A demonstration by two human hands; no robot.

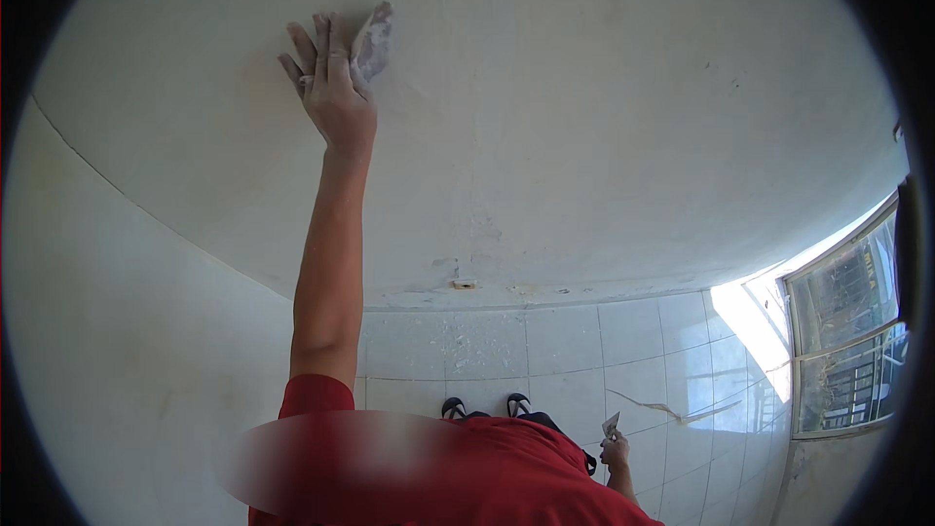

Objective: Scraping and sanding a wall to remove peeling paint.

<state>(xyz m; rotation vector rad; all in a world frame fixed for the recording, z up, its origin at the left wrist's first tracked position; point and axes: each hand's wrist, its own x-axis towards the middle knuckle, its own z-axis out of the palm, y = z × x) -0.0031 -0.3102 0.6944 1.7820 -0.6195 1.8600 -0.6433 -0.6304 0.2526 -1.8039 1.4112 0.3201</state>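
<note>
My left hand is raised high against the pale wall, its fingers spread and coated with white dust. Between its thumb and forefinger is a dusty grey-white sheet, which looks like sandpaper; part of it is hidden by the hand. Low at the right, by my side, my right hand is closed around a small putty knife. The blade points upward, and the fingers cover most of the handle.
White debris lies on the tiled floor along the wall's foot. A small box-like fitting sits low on the wall. At the right, a long thin strip lies on the tiles near a sunlit window. My shoes face the wall.
</note>
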